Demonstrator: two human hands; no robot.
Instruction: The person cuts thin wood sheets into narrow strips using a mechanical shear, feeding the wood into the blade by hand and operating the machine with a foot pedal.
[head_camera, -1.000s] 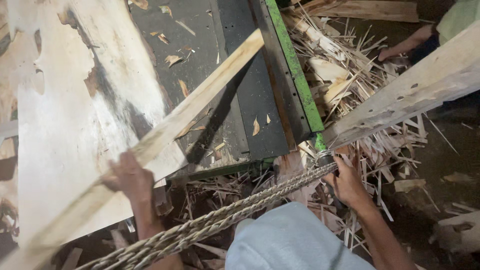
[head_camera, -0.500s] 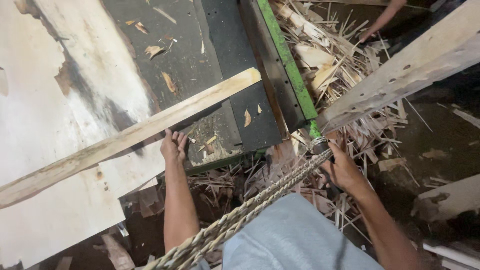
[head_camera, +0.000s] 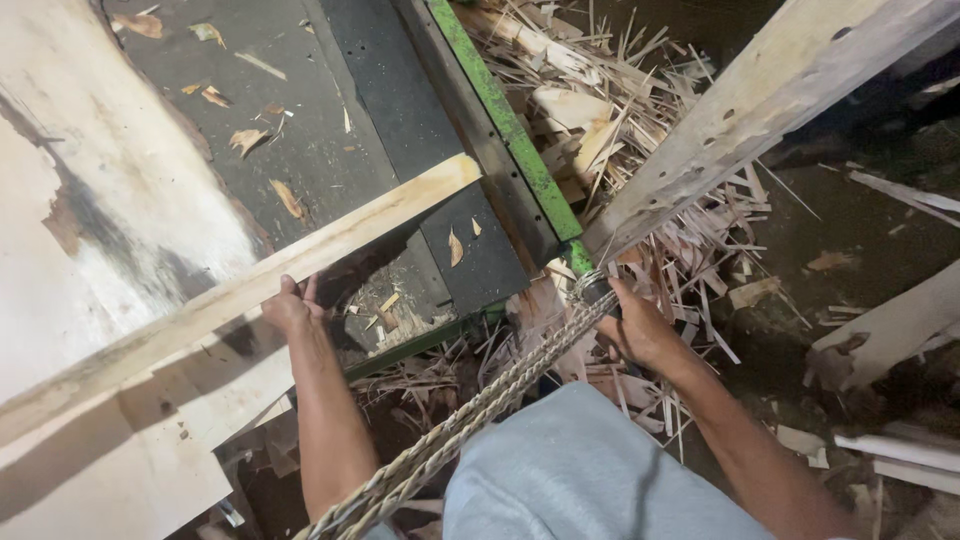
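My left hand (head_camera: 290, 308) grips the near edge of a long pale wooden plank (head_camera: 300, 265) that lies slantwise across the dark machine table (head_camera: 330, 150). My right hand (head_camera: 630, 325) is closed around the green metal corner (head_camera: 580, 262) of the table, right where a braided rope (head_camera: 470, 420) is tied. The rope runs from that corner down past my grey-clad knee (head_camera: 590, 470). A thin pale veneer sheet (head_camera: 90, 300) covers the left part of the table, under the plank.
A green rail (head_camera: 500, 110) edges the table's right side. A thick rough beam (head_camera: 760, 100) slants from the upper right down to the green corner. Splinters and wood scraps (head_camera: 640, 150) heap the floor beyond the rail, with more offcuts (head_camera: 880, 330) at right.
My left hand slid along the plank toward its right end and the plank shifted across the table. My right hand stayed at the green corner by the rope.
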